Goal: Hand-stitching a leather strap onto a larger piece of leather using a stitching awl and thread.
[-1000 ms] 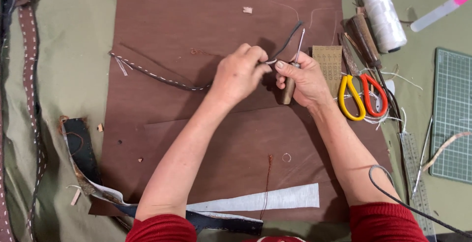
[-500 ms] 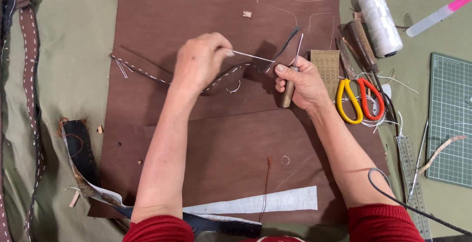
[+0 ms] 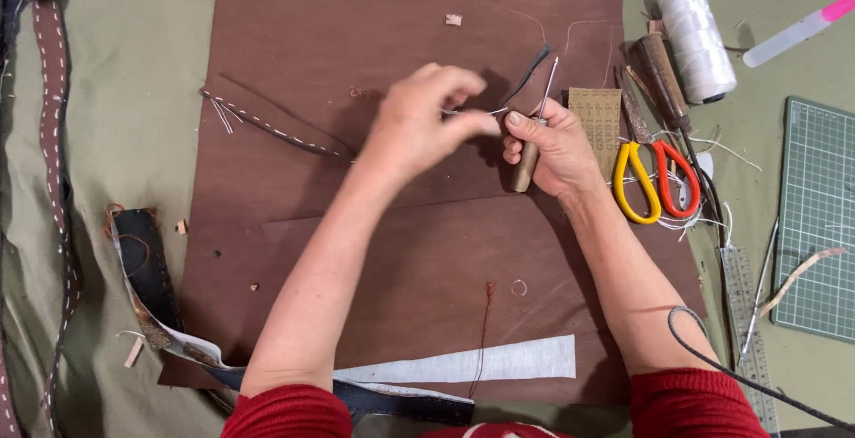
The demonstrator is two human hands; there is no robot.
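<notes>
Head view: right hand [image 3: 554, 149] is closed in a fist around a wooden-handled awl [image 3: 527, 158], metal tip pointing up. Left hand [image 3: 426, 122] hovers just beside it, blurred, fingers bent and pinched together at the tips on a thin pale thread [image 3: 463, 111]. A narrow stitched leather strap [image 3: 267, 124] lies on the brown leather sheet [image 3: 356, 28], running under the left hand toward the right hand. Yellow-and-orange scissors [image 3: 655, 180] lie near the right hand.
</notes>
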